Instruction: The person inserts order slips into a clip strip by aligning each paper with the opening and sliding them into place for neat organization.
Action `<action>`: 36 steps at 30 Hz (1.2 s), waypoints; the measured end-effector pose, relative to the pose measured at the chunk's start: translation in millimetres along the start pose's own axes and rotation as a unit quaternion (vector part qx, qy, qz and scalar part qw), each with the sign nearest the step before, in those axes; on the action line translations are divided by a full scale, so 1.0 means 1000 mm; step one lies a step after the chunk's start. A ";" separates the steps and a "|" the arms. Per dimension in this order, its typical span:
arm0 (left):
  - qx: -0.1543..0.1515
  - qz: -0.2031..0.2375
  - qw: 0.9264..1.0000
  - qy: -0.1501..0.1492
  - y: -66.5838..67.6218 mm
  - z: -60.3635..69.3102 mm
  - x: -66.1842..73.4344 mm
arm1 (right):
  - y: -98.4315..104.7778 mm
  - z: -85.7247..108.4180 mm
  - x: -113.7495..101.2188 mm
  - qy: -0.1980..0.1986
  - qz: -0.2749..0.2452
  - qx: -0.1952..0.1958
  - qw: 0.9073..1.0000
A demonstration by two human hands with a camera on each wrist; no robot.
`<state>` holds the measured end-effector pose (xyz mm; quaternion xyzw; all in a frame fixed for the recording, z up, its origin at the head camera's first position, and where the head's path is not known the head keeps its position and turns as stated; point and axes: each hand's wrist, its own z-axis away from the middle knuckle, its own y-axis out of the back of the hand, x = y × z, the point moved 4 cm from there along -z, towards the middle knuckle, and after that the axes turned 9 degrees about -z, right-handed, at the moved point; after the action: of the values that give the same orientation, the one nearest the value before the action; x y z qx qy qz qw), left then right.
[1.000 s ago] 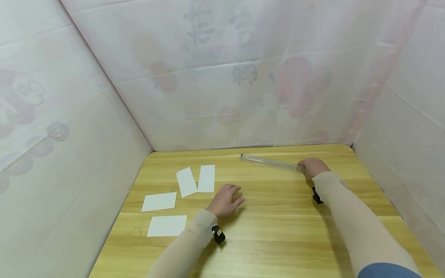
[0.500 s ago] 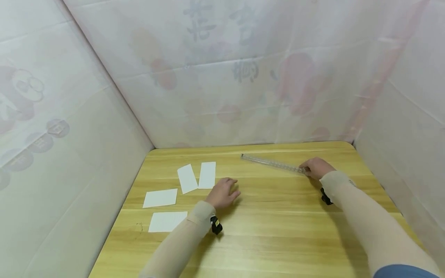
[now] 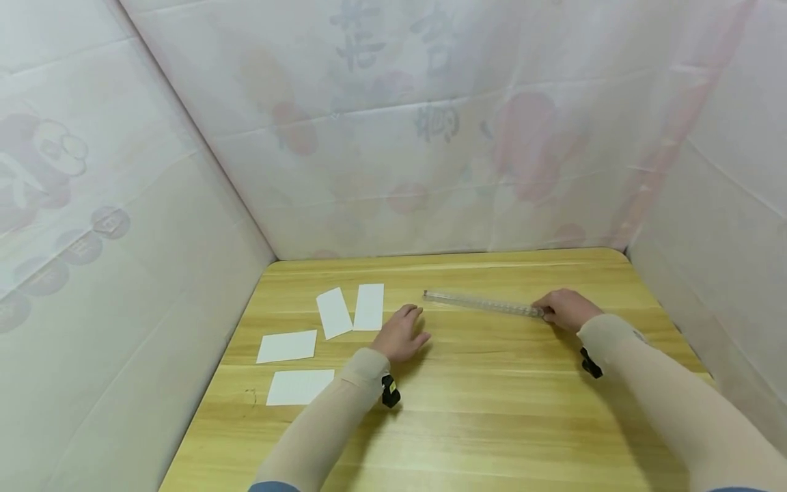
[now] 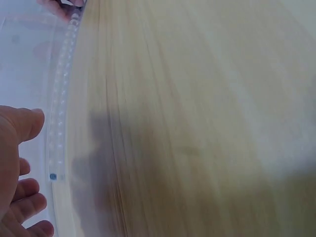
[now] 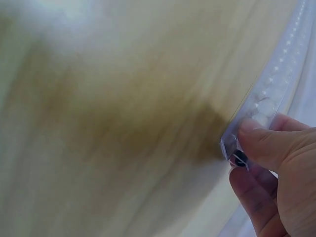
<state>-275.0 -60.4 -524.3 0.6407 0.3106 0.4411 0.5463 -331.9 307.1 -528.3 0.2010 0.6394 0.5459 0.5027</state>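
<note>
In the head view, a long, narrow clear plastic tube lies roughly level across the far part of the table. My right hand pinches its right end between thumb and fingers. Up close in the right wrist view, a row of round, bead-like shapes shows along the clear tube, and a small dark plug sits at the held end. My left hand is held over the table near the tube's left end, apart from it, fingers loosely bent and holding nothing. Another dark plug marks that end.
Several white cards lie on the left of the wooden table: an upright card, a tilted card touching it, and wide cards nearer me. Fabric walls enclose the table at the back and both sides.
The tube's left end has swung toward me, so the tube lies more level. My right hand has shifted slightly right, still pinching it. My left hand has barely moved; the cards stay put.
</note>
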 end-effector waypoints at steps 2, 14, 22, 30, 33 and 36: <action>0.003 -0.005 1.000 0.004 -0.002 -0.003 0.002 | -0.002 0.002 -0.003 0.009 0.001 0.006 1.000; 0.005 -0.115 0.993 0.014 -0.021 -0.010 0.015 | -0.016 0.014 -0.024 0.036 -0.006 0.002 0.999; -0.004 -0.188 0.982 0.010 -0.023 -0.006 0.017 | -0.024 0.017 -0.030 0.013 -0.034 0.024 0.999; -0.028 -0.205 0.978 0.027 -0.016 -0.006 0.028 | -0.026 0.026 -0.012 -0.055 -0.142 0.082 0.985; -0.034 -0.214 0.976 0.032 -0.011 -0.008 0.032 | -0.025 0.029 0.002 -0.104 -0.209 0.122 0.965; -0.041 -0.224 0.973 0.030 -0.008 -0.010 0.036 | -0.024 0.034 0.012 -0.146 -0.259 0.148 0.943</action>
<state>-268.4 -22.6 -523.3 0.5183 0.4446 0.3389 0.6472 -300.1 326.3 -551.9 0.1778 0.6628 0.2610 0.6789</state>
